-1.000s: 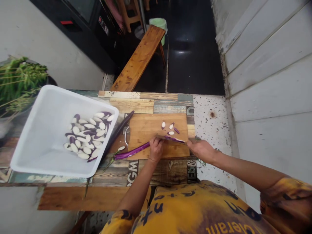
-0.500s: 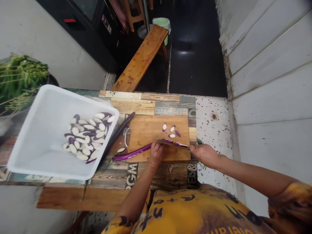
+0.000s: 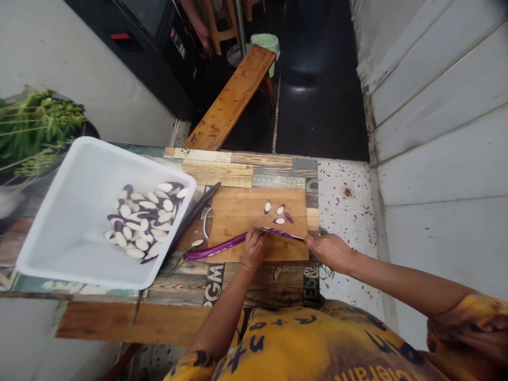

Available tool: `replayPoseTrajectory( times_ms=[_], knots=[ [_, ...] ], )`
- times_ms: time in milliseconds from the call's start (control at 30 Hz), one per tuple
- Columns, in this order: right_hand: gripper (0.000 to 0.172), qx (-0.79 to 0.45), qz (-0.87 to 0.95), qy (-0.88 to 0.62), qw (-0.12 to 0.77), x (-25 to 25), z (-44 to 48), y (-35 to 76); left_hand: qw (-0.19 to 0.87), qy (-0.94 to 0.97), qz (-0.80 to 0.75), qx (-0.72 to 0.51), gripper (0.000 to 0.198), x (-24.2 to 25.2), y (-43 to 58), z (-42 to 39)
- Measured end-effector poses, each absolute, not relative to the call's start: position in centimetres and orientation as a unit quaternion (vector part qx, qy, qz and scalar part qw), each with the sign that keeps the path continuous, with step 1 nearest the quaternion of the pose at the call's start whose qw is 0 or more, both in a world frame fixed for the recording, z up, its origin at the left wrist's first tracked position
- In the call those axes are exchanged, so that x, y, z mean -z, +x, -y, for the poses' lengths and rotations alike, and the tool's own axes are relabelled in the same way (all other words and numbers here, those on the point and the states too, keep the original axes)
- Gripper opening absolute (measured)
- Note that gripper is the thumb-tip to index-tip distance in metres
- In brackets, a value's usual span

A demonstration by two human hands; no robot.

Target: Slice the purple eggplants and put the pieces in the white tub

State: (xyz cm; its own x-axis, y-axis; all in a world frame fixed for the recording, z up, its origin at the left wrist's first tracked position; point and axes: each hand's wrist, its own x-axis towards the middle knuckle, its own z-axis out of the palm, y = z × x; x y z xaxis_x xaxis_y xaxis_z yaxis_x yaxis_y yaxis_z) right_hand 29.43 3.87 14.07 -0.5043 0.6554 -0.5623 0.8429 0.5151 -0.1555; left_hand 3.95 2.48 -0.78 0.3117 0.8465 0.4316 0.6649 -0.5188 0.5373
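Note:
My left hand (image 3: 254, 247) is closed on a long purple eggplant (image 3: 220, 247) that lies across the wooden cutting board (image 3: 234, 211), its stem end off the board's left side. In my right hand (image 3: 327, 251), at the board's right edge, is the handle of a knife (image 3: 283, 234). Its blade runs left to my left fingertips, along the eggplant, with purple pieces showing just behind it. A few cut eggplant slices (image 3: 280, 210) lie on the board beyond the blade. Left of the board stands a white plastic bin (image 3: 79, 211) with many white-and-purple slices inside.
A darker whole eggplant (image 3: 198, 209) lies between bin and board. Leafy greens (image 3: 43, 121) sit at the far left. The patterned table (image 3: 222, 172) borders a speckled floor (image 3: 345, 211) and a white wall (image 3: 444, 159) on the right. A wooden bench (image 3: 232, 100) stands beyond.
The view has shifted slightly. Both hands keep nearly the same places, and the blade's angle at the eggplant differs a little. The loose slices on the board look unmoved.

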Motion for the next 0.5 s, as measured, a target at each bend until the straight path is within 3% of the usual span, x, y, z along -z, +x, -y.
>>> replayPoseTrajectory(
  times_ms=[500],
  knots=[
    [0.037,0.265,-0.773,0.53,0.225,-12.5,-6.2,26.1,0.078,0.765,-0.537,-0.348,0.021,0.5,1.5,-1.9]
  ],
)
